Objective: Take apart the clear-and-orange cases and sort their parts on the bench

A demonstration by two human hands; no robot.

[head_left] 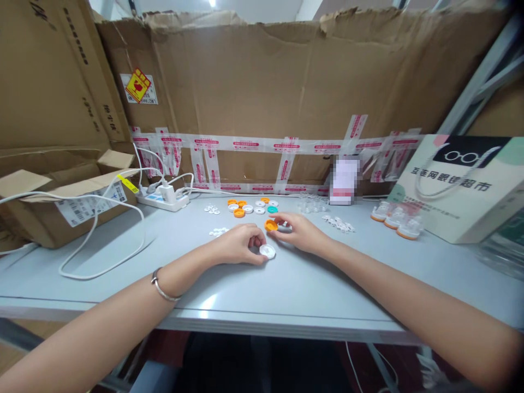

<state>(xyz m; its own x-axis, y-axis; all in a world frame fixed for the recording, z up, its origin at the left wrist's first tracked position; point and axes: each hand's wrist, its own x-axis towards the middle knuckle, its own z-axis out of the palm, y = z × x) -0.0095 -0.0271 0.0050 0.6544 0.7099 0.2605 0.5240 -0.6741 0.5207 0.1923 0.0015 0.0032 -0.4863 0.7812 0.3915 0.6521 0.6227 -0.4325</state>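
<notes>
**Rim Grip and Container Check**

Grip status. From where I stood, the left hand (239,244) had its grip clamped on the rim of a white disc (267,251), over the middle of the table (295,292). The right hand (302,232) had its grip clamped on an orange disc (271,225), slightly closer to the back edge. The two discs were near each other but apart. Whether either one touched the table, I could not tell.

Handling. In my judgement, holding one disc per hand called for light fingertip pressure at the rim, with the faces left uncovered. The narrow rim probably offered little purchase, so a tilted pinch risked a slip. Both discs were best kept low, well back from the front edge, and clear of the loose teal disc (272,209) and its orange and white neighbours toward the back edge.

Containers. An open carton (45,225) stood at the table's left end, flaps spread; its contents were hidden. A paper bag (444,215) stood toward the right end; its inside did not show. Just beside it were three clear pieces with orange bases (396,219). A clear plastic container (503,255) lay at the right edge, too blurred for its contents to be told.
</notes>
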